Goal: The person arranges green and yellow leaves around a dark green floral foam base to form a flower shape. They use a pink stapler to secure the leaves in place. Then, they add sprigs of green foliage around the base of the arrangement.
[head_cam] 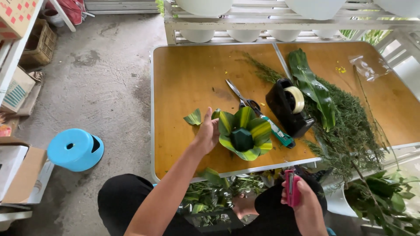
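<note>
A dark green foam block wrapped in folded striped green-and-yellow leaves (245, 133) sits near the front edge of the wooden table (192, 74). My left hand (208, 132) rests against its left side, fingers touching the leaves. My right hand (306, 204) is below the table edge and grips a pink stapler (292, 187). A cut leaf piece (193, 117) lies just left of my left hand. Scissors (242, 98) and a green utility knife (278, 133) lie behind the leaf-wrapped block.
A black tape dispenser (289, 107) stands right of the scissors, beside long leaves and feathery greenery (345, 118). A blue stool (75, 149) sits on the concrete floor at left. Cut leaves (205, 196) fill a container at my lap. White pots (205, 6) line a rack behind.
</note>
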